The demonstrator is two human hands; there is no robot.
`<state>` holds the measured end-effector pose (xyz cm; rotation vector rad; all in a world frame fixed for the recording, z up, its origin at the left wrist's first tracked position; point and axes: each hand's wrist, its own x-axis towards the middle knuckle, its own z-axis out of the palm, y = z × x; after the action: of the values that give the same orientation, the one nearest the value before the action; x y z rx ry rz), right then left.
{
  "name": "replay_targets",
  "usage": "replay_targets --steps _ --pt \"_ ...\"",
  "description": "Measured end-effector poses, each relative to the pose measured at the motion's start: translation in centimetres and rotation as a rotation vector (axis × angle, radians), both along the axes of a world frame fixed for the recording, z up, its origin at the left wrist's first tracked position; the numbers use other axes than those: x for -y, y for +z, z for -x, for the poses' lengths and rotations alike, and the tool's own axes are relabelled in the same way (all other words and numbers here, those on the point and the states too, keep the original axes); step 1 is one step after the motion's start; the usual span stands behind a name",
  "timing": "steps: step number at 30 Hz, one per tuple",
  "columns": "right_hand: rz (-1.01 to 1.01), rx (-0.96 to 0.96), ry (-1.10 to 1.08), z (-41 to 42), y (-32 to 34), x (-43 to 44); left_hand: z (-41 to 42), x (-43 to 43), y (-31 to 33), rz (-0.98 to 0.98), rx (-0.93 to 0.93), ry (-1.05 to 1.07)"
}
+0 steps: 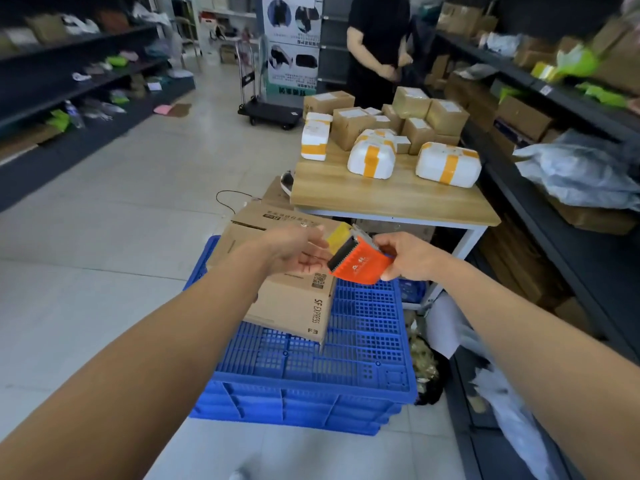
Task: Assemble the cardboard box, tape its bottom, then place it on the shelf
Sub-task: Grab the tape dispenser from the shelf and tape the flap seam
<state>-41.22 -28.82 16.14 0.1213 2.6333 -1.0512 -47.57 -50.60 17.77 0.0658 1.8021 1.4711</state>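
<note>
A brown cardboard box (294, 303), printed "SF EXPRESS", rests bottom-up on an overturned blue plastic crate (363, 344). Its flaps look folded shut. An orange tape dispenser (358, 266) with a toothed black edge hovers just above the box's far right corner, and my right hand (405, 256) grips it. A short yellow strip of tape (337, 237) sticks out from the dispenser. My left hand (296, 251) is over the box, fingers apart, with its fingertips at the tape's free end; whether they pinch it I cannot tell.
A wooden table (391, 199) behind the crate carries several taped parcels. A person in black (377, 46) stands beyond it. Dark shelves (554, 188) with boxes and bags line the right side, more shelves (79, 77) the left. A trolley (270, 112) stands on the floor.
</note>
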Motion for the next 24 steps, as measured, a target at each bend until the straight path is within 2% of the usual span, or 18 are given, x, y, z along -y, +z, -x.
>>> replay_targets --steps 7,12,16,22,24 --pt "-0.015 -0.007 -0.071 4.7 -0.2 3.6 6.5 3.1 0.1 -0.034 -0.077 -0.016" --pt "-0.016 0.014 -0.113 7.7 -0.9 6.0 10.1 5.2 -0.1 -0.077 0.075 -0.067" --pt "-0.024 0.033 -0.131 9.5 -1.3 7.1 13.0 6.0 -0.6 -0.111 0.187 -0.024" --pt "-0.052 0.119 -0.135 11.6 -1.8 6.4 15.6 5.9 -1.6 -0.158 0.141 -0.137" --pt "-0.042 0.15 -0.11 12.5 -1.6 6.0 16.2 5.6 -2.1 -0.118 0.084 -0.153"
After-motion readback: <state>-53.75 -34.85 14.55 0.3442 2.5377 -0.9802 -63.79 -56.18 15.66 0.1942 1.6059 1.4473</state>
